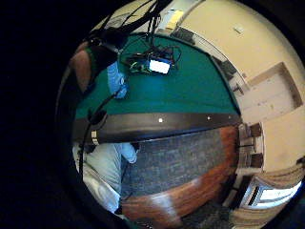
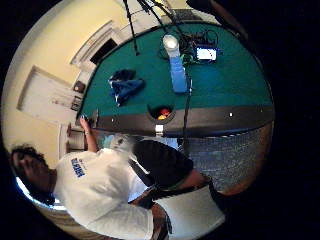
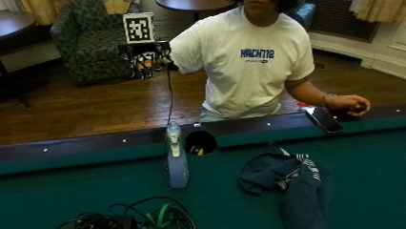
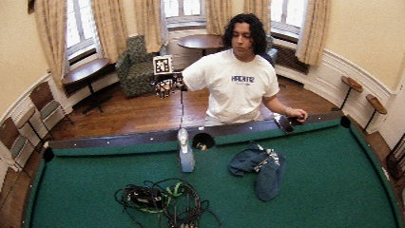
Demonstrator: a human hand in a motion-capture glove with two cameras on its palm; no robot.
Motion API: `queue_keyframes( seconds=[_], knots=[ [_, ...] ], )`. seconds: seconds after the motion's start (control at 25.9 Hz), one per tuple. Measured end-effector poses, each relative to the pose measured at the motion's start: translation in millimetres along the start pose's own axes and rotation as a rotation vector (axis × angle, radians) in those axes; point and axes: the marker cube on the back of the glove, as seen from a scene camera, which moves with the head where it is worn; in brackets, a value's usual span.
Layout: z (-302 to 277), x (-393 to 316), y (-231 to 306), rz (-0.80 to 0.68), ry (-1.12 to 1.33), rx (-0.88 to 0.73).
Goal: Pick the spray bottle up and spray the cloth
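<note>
We take the side pocket (image 3: 200, 142) in the bench's (image 3: 95, 191) rail as our landmark. The spray bottle (image 3: 176, 160) stands on the bench just beside it. The cloth (image 3: 289, 179) lies on the bench on the pocket's other side, farther off. The cable tangle (image 3: 126, 218) lies beyond the bottle, away from the pocket. The person's right hand (image 3: 145, 56) is raised off the bench, behind the pocket.

Outside views face person, palm views overhead
</note>
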Motion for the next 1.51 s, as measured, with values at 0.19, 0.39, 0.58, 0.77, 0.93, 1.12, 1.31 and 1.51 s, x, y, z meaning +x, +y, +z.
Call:
queue_keyframes(
  seconds=[0.19, 0.39, 0.58, 0.77, 0.93, 1.12, 1.31, 1.51],
  knots=[
    [1.1, -6.3, 5.8, 0.134, 0.028, -0.067],
    [5.2, -9.9, 9.9, 0.147, 0.031, -0.074],
    [11.1, -8.9, 6.0, 0.182, 0.032, -0.040],
    [19.2, -7.5, 4.1, 0.185, 0.019, -0.057],
    [27.1, -7.2, -2.6, 0.141, 0.010, -0.049],
    [37.1, -6.9, -19.8, 0.029, -0.024, 0.008],
    [46.2, -15.0, -32.5, 0.116, -0.044, -0.052],
    [61.8, -17.1, -53.0, 0.098, -0.068, -0.065]
  ],
)
